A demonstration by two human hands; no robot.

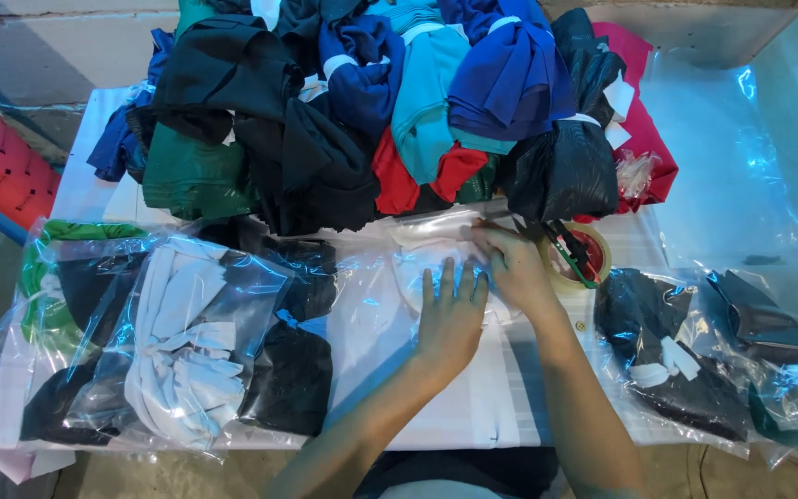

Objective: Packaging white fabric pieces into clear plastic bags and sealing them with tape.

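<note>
Left hand: the left hand point(452, 319) is laid flat, palm down, fingers spread, on a clear plastic bag point(436, 277) holding a white garment at the middle of the table.
Right hand: the right hand point(514, 263) is rested on the far right part of the same bag, fingers curled toward the bag's top edge; whether the edge is pinched cannot be told.
Bag position: the bag is placed directly in front of the person, just below the heap of clothes, with the tape roll touching or just beside its right edge.
Tape roll: a roll of tape point(576, 257) is set just right of the right hand; a red-and-green tool is laid across it.
Heap of clothes: folded clothes point(371, 102) in black, blue, teal, green and red are stacked along the far edge of the table.
Packed bags, left: bagged clothes point(182, 342) in white, black and green are laid on the left.
Packed bags, right: bagged dark clothes point(676, 356) are laid on the right.
Table: a white-covered table point(473, 407) bears all items.
Risk, slippage: the slick film may slide under the flat palm, so that the garment is creased.
Risk, snagging: the bag edge may be caught by the nearby tool.
Risk, collapse: the heap may be tipped onto the bag, as it overhangs closely.
</note>
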